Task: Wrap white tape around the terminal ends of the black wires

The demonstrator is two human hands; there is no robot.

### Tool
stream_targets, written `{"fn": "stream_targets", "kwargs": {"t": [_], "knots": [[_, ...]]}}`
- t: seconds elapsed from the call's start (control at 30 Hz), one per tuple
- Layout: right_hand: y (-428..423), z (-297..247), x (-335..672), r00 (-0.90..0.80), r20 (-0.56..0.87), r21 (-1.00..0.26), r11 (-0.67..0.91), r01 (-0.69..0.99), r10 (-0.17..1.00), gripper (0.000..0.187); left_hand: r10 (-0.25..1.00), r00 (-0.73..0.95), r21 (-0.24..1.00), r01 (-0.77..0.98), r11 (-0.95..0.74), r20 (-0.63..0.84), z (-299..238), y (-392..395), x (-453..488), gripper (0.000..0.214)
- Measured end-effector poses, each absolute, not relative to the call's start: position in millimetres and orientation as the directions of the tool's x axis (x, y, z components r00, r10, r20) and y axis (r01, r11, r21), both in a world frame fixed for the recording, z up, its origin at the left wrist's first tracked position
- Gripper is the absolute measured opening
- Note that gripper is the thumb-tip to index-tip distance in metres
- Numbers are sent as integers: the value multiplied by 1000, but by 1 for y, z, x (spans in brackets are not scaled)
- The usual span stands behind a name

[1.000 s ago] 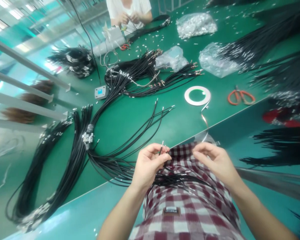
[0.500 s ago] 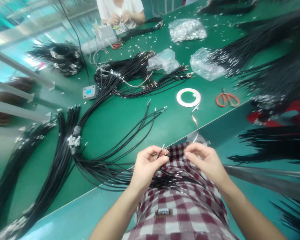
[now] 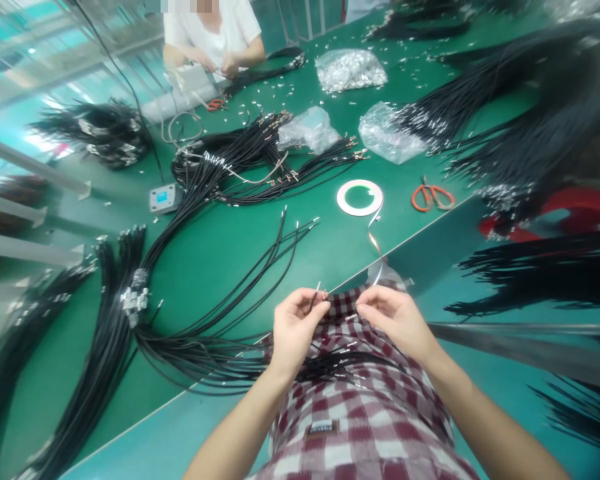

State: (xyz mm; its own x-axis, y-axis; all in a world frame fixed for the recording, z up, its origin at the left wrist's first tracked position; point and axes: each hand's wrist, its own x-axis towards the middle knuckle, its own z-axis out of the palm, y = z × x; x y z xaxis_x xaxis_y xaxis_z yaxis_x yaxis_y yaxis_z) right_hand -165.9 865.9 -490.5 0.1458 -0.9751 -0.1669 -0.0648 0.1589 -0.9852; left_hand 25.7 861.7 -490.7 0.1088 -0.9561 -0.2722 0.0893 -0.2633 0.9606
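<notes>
My left hand (image 3: 296,327) is closed in a pinch on the metal-tipped end of a thin black wire (image 3: 314,298), held over my checked shirt at the table edge. My right hand (image 3: 393,317) is close beside it, its fingers pinched together on something too small to make out. More black wires (image 3: 215,347) fan from my lap leftwards across the green table (image 3: 240,247) to a bound bundle (image 3: 133,297).
A white tape roll (image 3: 359,198) with a loose strip trailing towards me and orange scissors (image 3: 431,196) lie ahead. Clear bags of metal terminals (image 3: 350,69) and heaps of black wires cover the far and right side. A small grey device (image 3: 163,197) sits left. Another person in white works at the far end.
The view has shifted, so the table's things slid left and up in the picture. Both hands stay pinched at the wire end, with the right hand drawn slightly closer to the left.
</notes>
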Motion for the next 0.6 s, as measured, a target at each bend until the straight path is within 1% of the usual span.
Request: {"fn": "stream_targets", "kwargs": {"t": [0.07,0.13,0.3,0.47,0.6], "knots": [[867,-492,-166,151,-164,-986,155,-66,-975,20,-967,142,977,40,-208,-211,-492,861,24,18],[867,-493,-166,143,-163,-986,156,-62,-976,21,-970,160,983,11,-184,-184,-494,858,23,17],[869,-496,-168,121,-197,-980,194,-36,-973,23,-967,183,985,21,-173,-174,-501,843,21,19],[871,-497,-168,117,-192,-981,189,-28,-975,22,-957,235,985,3,-172,-168,-509,827,20,20],[870,-497,-165,113,-194,-981,192,-31,-974,23,-952,244,981,-9,-193,-185,-517,819,20,23]]}}
